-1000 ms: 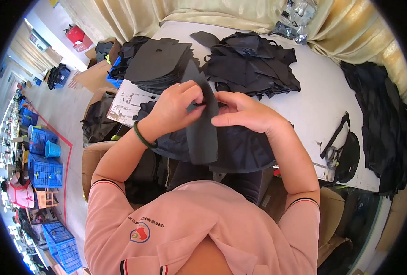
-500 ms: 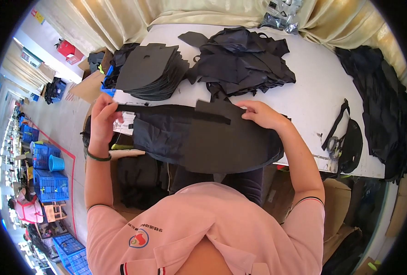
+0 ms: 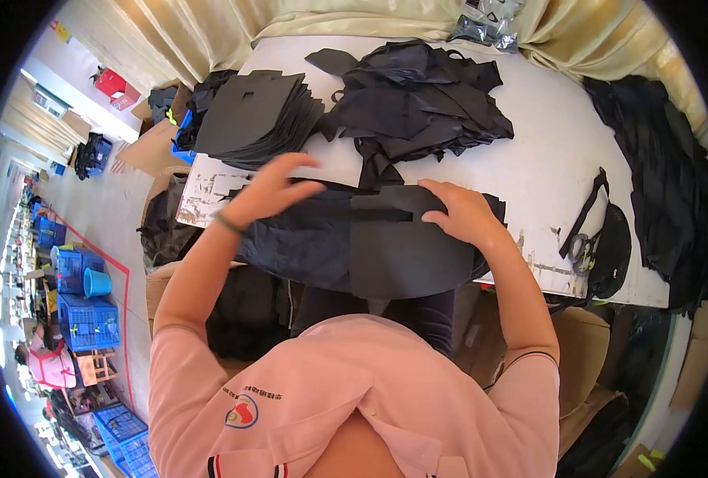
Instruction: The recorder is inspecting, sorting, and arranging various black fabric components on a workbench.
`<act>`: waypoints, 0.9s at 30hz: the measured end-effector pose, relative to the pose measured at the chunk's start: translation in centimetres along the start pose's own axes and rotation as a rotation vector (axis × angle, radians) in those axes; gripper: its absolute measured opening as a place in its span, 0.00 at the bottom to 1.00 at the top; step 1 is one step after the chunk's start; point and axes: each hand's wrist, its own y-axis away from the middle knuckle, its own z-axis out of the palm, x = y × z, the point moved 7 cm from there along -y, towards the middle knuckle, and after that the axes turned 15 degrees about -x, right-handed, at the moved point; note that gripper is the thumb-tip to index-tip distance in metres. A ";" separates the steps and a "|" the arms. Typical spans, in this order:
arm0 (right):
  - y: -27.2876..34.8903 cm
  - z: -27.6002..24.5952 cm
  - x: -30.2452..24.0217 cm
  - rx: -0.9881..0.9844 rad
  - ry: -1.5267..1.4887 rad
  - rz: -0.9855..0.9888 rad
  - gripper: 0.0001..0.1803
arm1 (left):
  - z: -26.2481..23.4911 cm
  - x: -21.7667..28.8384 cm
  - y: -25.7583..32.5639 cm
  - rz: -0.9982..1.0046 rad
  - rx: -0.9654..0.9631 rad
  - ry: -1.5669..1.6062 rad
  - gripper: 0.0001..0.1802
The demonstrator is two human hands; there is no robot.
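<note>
Black fabric piece (image 3: 370,243) lies spread at table (image 3: 561,159) front edge, w/ stiff panel on top. Right hand (image 3: 461,211) flat on it, fingers open. Left hand (image 3: 270,187) blurred above its left end, grip unclear. Flat stack (image 3: 254,115) & loose heap (image 3: 425,99) behind: 1 piece in hand, many left, I'd judge.

Bright daylight, curved edges, left hand (image 3: 270,187) seemingly motion-blurred.

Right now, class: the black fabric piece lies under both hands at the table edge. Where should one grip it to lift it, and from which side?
Probably the near curved edge of the black fabric piece, which overhangs the white table toward the person. Come from below that edge; the right hand and left hand already rest on top of it.
</note>
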 end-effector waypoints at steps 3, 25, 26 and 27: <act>0.8 -1.1 -1.7 0.026 0.001 -0.026 0.33 | 5.0 5.4 -6.8 0.240 -0.277 0.059 0.29; 3.0 -1.4 -5.3 0.299 0.357 -0.011 0.32 | 11.2 7.1 -10.5 0.036 -0.880 0.734 0.36; 3.0 -1.4 -5.3 0.307 0.348 -0.012 0.32 | 11.3 7.1 -10.5 0.045 -0.873 0.792 0.36; 3.1 -1.4 -5.4 0.306 0.348 -0.013 0.32 | 11.3 7.2 -10.4 0.053 -0.865 0.851 0.36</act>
